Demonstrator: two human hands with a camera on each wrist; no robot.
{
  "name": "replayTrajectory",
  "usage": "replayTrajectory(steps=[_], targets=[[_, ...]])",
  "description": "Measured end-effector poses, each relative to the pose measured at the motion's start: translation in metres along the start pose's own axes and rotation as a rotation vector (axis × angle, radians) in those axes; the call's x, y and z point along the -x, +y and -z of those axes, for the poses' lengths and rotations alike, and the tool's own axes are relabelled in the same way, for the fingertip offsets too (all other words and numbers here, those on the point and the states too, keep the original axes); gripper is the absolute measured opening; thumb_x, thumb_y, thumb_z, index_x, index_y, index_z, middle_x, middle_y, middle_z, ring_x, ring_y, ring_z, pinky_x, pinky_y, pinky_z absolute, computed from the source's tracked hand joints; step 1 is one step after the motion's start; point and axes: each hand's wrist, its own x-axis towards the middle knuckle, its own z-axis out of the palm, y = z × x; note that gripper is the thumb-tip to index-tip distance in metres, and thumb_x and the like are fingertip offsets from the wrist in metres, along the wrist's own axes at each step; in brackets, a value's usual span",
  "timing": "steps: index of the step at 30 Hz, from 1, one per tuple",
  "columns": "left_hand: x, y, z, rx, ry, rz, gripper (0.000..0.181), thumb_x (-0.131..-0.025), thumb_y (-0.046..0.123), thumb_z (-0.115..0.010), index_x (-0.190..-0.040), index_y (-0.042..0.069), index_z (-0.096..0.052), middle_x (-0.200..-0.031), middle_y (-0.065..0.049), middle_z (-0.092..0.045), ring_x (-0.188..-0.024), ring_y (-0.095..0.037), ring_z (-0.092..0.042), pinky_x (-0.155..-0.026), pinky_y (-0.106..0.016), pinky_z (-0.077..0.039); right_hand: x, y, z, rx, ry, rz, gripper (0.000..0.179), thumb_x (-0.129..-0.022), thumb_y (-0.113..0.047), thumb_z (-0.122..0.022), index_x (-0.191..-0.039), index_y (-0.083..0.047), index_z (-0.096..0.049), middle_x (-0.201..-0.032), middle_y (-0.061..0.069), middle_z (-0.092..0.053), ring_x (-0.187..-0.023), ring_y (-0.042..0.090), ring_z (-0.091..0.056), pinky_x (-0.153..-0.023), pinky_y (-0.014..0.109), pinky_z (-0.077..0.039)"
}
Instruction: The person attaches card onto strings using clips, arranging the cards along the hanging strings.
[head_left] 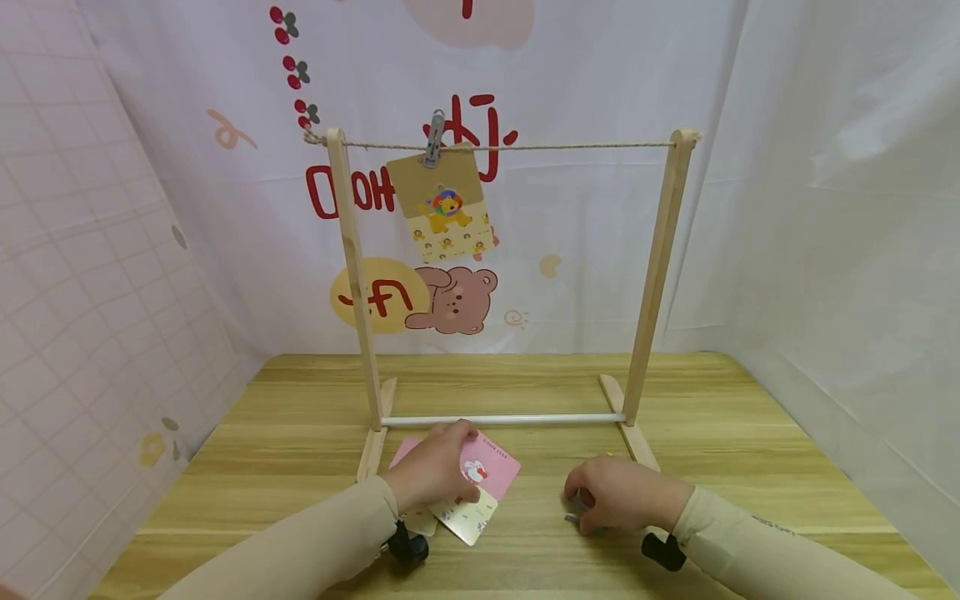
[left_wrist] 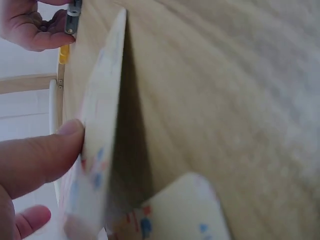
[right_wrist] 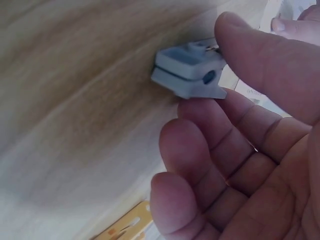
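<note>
My left hand pinches a card with a pink top and a pale patterned lower part, its edge tilted up from the wood in the left wrist view. Another patterned card lies under it, partly hidden. Over to the right, my right hand pinches a grey clothespin between thumb and fingers, low over the table. A brown and cream lion card hangs tilted from a rope, held by a grey clothespin.
A wooden frame with a left post and a right post carries the rope. A white bar joins its feet above the wooden table. A yellow printed item lies beyond my right hand. White printed cloth hangs behind.
</note>
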Motion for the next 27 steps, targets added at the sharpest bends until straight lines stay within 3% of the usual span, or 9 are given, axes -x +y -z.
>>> replayTrajectory(steps=[10, 13, 27], targets=[[-0.002, -0.005, 0.007, 0.039, -0.059, -0.110, 0.051, -0.076, 0.014, -0.092, -0.121, 0.013, -0.068, -0.131, -0.008, -0.067, -0.110, -0.020, -0.060, -0.103, -0.047, -0.050, 0.000, 0.001, 0.000, 0.005, 0.001, 0.009, 0.032, -0.081, -0.021, -0.091, -0.109, -0.012, -0.076, -0.077, -0.015, -0.056, -0.069, -0.001, -0.048, -0.066, 0.022, -0.045], [-0.001, -0.005, 0.009, 0.070, -0.056, -0.120, 0.043, -0.080, 0.013, -0.090, -0.118, 0.012, -0.070, -0.128, -0.008, -0.069, -0.113, -0.021, -0.061, -0.106, -0.050, -0.049, 0.000, 0.001, 0.001, 0.012, 0.006, 0.021, 0.033, -0.082, -0.022, -0.090, -0.110, -0.012, -0.077, -0.078, -0.015, -0.056, -0.070, -0.001, -0.048, -0.066, 0.022, -0.046], [-0.002, -0.009, 0.014, 0.164, -0.027, -0.104, 0.028, -0.088, 0.019, -0.084, -0.114, 0.019, -0.073, -0.111, -0.002, -0.071, -0.084, -0.014, -0.064, -0.074, -0.031, -0.055, -0.002, 0.005, -0.001, 0.045, 0.056, 0.080, 0.023, -0.085, -0.015, -0.085, -0.106, -0.016, -0.074, -0.077, -0.016, -0.056, -0.069, -0.002, -0.048, -0.064, 0.022, -0.044]])
